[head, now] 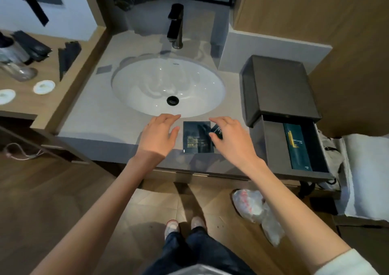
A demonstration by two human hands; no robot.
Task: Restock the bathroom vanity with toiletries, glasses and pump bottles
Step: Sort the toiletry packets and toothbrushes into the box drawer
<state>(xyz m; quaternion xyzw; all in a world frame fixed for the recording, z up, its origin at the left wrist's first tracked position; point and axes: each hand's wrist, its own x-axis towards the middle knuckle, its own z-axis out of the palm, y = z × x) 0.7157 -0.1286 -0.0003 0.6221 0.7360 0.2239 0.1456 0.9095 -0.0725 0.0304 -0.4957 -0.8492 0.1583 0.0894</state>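
Note:
A dark blue toiletry packet [195, 137] lies flat on the grey vanity top [101, 114] in front of the white sink [168, 85]. My left hand [161, 134] hovers just left of it, fingers spread, holding nothing. My right hand [229, 136] is at the packet's right edge, its thumb and fingers pinching a smaller dark packet [216, 130]. To the right stands a dark amenity box [277, 89] with its drawer [271, 146] pulled out; a long teal packet [297, 148] lies inside.
A black faucet [175, 25] rises behind the sink. On the wooden counter at left are glasses [19, 72], two round white lids [44, 86] and dark sachets [68, 55]. Plastic bags [255, 209] lie on the floor; a white towel [366, 175] is at right.

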